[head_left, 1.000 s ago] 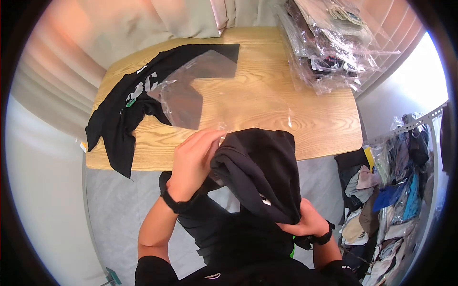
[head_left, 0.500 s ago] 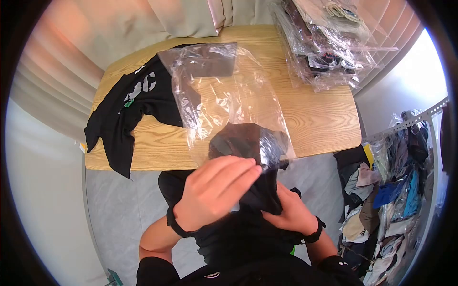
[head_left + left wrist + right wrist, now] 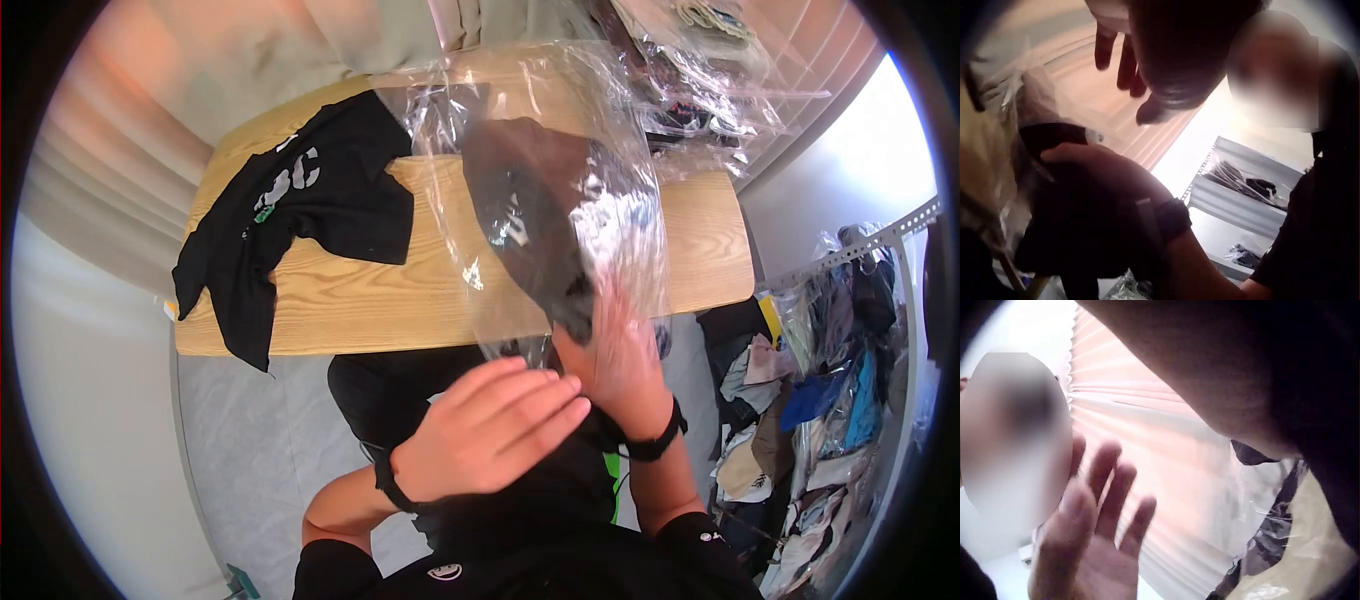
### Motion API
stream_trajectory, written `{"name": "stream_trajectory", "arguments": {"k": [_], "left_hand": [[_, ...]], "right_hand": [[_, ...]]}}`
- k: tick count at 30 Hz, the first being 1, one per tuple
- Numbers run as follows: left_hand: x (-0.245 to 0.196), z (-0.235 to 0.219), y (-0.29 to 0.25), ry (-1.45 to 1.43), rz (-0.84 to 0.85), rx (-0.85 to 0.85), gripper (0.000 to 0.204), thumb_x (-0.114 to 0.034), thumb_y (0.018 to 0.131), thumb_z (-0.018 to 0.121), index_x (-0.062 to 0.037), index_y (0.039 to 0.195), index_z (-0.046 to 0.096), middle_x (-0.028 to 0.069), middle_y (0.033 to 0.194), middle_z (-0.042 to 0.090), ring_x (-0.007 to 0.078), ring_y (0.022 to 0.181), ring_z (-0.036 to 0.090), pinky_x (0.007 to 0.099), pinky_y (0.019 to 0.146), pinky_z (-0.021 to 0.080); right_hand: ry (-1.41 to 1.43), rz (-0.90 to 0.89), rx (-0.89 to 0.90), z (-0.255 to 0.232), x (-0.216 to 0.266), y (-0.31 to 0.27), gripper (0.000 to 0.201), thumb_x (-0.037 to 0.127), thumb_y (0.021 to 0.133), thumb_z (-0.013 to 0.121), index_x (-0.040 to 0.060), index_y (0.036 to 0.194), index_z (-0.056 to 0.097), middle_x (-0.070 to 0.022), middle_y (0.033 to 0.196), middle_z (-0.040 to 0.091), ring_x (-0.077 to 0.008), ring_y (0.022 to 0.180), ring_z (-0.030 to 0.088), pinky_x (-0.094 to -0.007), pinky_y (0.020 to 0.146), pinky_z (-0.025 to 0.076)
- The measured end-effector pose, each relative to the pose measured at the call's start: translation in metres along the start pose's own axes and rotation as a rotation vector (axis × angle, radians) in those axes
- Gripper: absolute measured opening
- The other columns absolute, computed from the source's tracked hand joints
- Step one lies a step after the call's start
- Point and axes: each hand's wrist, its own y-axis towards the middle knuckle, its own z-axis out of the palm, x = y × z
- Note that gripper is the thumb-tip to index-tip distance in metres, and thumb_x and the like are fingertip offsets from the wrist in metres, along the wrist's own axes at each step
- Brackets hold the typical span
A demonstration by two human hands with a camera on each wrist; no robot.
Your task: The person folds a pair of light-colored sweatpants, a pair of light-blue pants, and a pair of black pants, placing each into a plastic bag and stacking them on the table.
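Note:
In the head view a clear plastic bag (image 3: 470,272) extends up over the table, with a dark folded garment (image 3: 525,190) inside it. My right hand (image 3: 630,385) reaches into the bag's near end and grips the garment's lower end, its fingers partly behind plastic glare. Just left of the bag's mouth is my left hand (image 3: 495,430), its fingers extended and nothing held. The right wrist view shows that left hand (image 3: 1097,544) with thumb and fingers apart. On the table's left lies a black printed T-shirt (image 3: 350,200), spread out.
A wooden table (image 3: 705,250) stands in front of me. At its back right is a stack of bagged clothes (image 3: 700,90). A rack (image 3: 900,245) and heaped clothes (image 3: 750,480) stand to the right. Curtains (image 3: 130,150) hang behind the table.
The dark garment has gone into the plastic bag and moved forward over the table with my right hand. My left hand has come away from it, back toward my body.

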Motion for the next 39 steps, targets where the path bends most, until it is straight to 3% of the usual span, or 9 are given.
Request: {"name": "stream_trajectory", "arguments": {"k": [4,10,14,17,20,23,25,37,39], "left_hand": [[0.004,0.04,-0.036,-0.225,-0.617,-0.389,0.022,-0.001,0.074,0.069,-0.0051,0.094,0.06,0.0084,0.093,0.06,0.0207,0.085,0.06,0.0323,0.077,0.049],[0.011,0.109,-0.109,-1.449,-1.394,-0.139,0.034,0.005,0.08,0.058,-0.0032,0.111,0.046,0.0081,0.109,0.053,0.0178,0.105,0.052,0.03,0.09,0.043],[0.009,0.125,-0.115,-1.672,-1.339,-0.235,0.04,0.005,0.082,0.054,-0.0026,0.119,0.043,0.0099,0.12,0.049,0.0186,0.113,0.048,0.0307,0.095,0.041],[0.023,0.135,-0.117,-1.434,-1.325,-0.293,0.045,0.005,0.083,0.052,-0.0017,0.126,0.039,0.0104,0.123,0.05,0.0192,0.115,0.048,0.0314,0.096,0.041],[0.032,0.133,-0.122,-1.526,-1.423,-0.418,0.049,0.002,0.084,0.055,-0.0019,0.131,0.039,0.0099,0.125,0.05,0.0184,0.115,0.048,0.0311,0.096,0.04],[0.033,0.128,-0.132,-1.844,-1.522,-0.301,0.051,-0.004,0.084,0.059,-0.0017,0.132,0.041,0.0096,0.126,0.051,0.0191,0.115,0.049,0.0317,0.097,0.04],[0.034,0.125,-0.147,-1.323,-1.063,0.399,0.045,-0.016,0.093,0.053,0.0014,0.133,0.042,0.0065,0.137,0.044,0.0201,0.123,0.045,0.0312,0.102,0.038],[0.038,0.119,-0.129,-1.08,-0.612,0.207,0.053,-0.013,0.087,0.059,-0.0021,0.135,0.039,0.0082,0.137,0.043,0.019,0.124,0.043,0.0332,0.103,0.035],[0.044,0.126,-0.117,-1.434,-0.824,0.221,0.051,-0.015,0.09,0.055,-0.0031,0.136,0.037,0.0081,0.139,0.04,0.0195,0.126,0.041,0.033,0.104,0.035]], "right_hand": [[0.254,0.217,0.095,0.003,-0.016,0.028,0.085,0.018,0.074,0.068,-0.0069,0.139,0.018,-0.0308,0.135,0.035,-0.0433,0.119,0.044,-0.0412,0.096,0.04],[0.652,0.466,0.247,0.003,-0.031,0.019,0.076,0.026,0.079,0.071,-0.0035,0.136,0.03,-0.0152,0.123,0.053,-0.0256,0.111,0.051,-0.0331,0.095,0.04],[0.99,0.454,0.272,0.01,-0.036,0.009,0.06,0.025,0.083,0.068,-0.0045,0.128,0.042,-0.0097,0.121,0.053,-0.0173,0.107,0.05,-0.0307,0.092,0.041],[1.158,1.067,0.205,-0.008,-0.028,0.011,0.035,0.018,0.085,0.065,-0.0011,0.112,0.055,-0.0047,0.097,0.062,-0.0115,0.086,0.059,-0.0261,0.074,0.049],[1.545,1.127,0.115,0.0,-0.046,0.0,0.025,0.013,0.086,0.063,0.0006,0.107,0.057,-0.0055,0.089,0.065,-0.015,0.078,0.064,-0.0275,0.069,0.053],[1.883,1.107,0.133,0.007,-0.057,-0.01,0.023,0.011,0.085,0.061,0.0012,0.105,0.058,-0.01,0.091,0.066,-0.0202,0.079,0.066,-0.0304,0.071,0.055],[1.912,1.139,0.093,0.006,-0.053,-0.009,0.027,0.012,0.083,0.062,0.0006,0.107,0.057,-0.0113,0.093,0.065,-0.0213,0.081,0.066,-0.0315,0.074,0.055],[1.912,0.81,0.344,0.007,-0.06,-0.095,0.075,0.003,0.071,0.067,-0.0043,0.136,0.03,-0.0158,0.13,0.048,-0.0241,0.117,0.051,-0.036,0.099,0.041],[1.827,0.889,0.341,0.007,-0.052,-0.09,0.07,0.0,0.072,0.066,-0.0041,0.134,0.033,-0.0153,0.127,0.05,-0.0237,0.114,0.053,-0.0357,0.096,0.044]]}}
